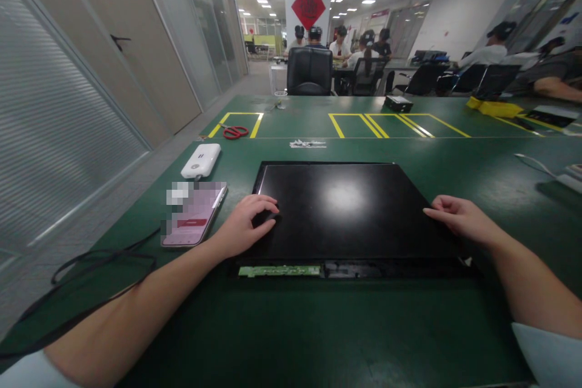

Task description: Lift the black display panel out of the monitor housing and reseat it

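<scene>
Black display panel (359,227) flat on table (364,330)

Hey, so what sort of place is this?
Probably an office-style workshop: a green worktable marked with yellow lines, a flat black display panel with a green circuit strip along its near edge, and a black padded office chair beyond.

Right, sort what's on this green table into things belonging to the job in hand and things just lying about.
Apparently the job:
Black rectangular screen panel, between the left hand and the right hand
Narrow green circuit board along its near edge

Apparently just lying about:
Red-handled scissors
White rounded plastic device
Rectangular phone with pink screen
Small scattered white pieces
Small black box
</scene>
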`<state>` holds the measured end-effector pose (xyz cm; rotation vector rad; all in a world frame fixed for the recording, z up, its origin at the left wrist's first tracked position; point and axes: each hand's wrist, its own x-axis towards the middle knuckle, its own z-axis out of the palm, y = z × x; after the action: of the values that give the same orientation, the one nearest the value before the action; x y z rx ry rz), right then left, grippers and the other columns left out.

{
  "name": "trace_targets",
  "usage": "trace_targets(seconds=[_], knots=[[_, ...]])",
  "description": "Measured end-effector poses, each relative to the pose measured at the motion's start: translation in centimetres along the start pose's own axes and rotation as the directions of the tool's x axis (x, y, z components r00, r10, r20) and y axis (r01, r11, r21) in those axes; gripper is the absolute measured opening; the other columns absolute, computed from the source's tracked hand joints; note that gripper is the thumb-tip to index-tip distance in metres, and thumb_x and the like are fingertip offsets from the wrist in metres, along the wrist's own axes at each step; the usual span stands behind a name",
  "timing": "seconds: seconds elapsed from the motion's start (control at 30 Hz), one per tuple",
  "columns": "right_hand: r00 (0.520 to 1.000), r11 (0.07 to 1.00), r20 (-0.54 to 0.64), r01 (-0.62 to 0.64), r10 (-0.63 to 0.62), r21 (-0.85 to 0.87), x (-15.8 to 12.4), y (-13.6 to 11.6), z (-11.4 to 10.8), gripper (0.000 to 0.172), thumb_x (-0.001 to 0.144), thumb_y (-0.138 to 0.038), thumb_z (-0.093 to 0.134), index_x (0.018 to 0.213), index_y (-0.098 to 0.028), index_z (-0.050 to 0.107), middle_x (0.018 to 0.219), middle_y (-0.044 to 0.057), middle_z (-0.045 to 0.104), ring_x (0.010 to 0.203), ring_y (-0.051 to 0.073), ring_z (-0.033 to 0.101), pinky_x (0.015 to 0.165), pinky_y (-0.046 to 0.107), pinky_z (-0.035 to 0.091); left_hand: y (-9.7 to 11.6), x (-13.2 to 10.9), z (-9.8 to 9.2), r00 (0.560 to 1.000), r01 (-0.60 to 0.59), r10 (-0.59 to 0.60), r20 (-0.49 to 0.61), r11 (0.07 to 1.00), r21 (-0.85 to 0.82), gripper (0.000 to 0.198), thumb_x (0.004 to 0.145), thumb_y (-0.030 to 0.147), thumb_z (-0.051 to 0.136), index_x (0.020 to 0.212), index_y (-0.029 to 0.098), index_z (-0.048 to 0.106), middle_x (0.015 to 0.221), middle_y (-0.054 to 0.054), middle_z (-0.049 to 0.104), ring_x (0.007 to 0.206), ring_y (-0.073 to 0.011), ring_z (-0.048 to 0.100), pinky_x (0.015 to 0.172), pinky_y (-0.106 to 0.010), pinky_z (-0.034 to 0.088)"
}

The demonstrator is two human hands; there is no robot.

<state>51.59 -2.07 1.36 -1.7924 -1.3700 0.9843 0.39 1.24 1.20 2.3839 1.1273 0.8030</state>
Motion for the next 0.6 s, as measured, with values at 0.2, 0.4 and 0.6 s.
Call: trace_targets(seconds=[0.2, 0.4, 0.6], knots=[[1.0, 1.0, -0.001, -0.023, 0.023, 0.014, -0.06, -0.08, -0.08, 0.072, 0.052, -0.075, 0.089, 0.064, -0.024, 0.04, 0.049, -0.008, 0.037, 0.044, 0.006, 0.03, 0.044, 0.021, 0.019, 0.21, -0.03, -0.09, 1.0, 0.004, -0.004, 0.0, 1.0, -0.002, 0.012, 0.094, 0.028, 0.063, 0.103, 0.025, 0.07, 0.123, -0.009, 0.075, 0.119, -0.0295, 0.066, 0.11, -0.057, 0.047], [0.999, 0.999, -0.005, -0.036, 0.036, 0.03, 0.15, 0.38, -0.22, 0.071, 0.053, -0.075, 0.089, 0.066, -0.024, 0.042, 0.049, -0.008, 0.041, 0.045, 0.006, 0.032, 0.046, 0.021, 0.019, 0.39, 0.04, -0.11, 1.0, 0.017, -0.017, 0.006, 1.0, 0.0, 0.013, 0.094, 0.028, 0.063, 0.103, 0.026, 0.071, 0.123, -0.009, 0.075, 0.119, -0.0297, 0.066, 0.11, -0.058, 0.047], [0.999, 0.999, -0.012, -0.034, 0.034, 0.027, 0.04, 0.1, 0.01, 0.074, 0.05, -0.077, 0.089, 0.066, -0.024, 0.039, 0.05, -0.008, 0.039, 0.045, 0.005, 0.03, 0.046, 0.021, 0.018, 0.48, 0.0, -0.16, 1.0, 0.016, -0.016, 0.008, 1.0, 0.003, 0.013, 0.094, 0.028, 0.063, 0.103, 0.025, 0.072, 0.123, -0.009, 0.075, 0.12, -0.0298, 0.066, 0.111, -0.057, 0.047]])
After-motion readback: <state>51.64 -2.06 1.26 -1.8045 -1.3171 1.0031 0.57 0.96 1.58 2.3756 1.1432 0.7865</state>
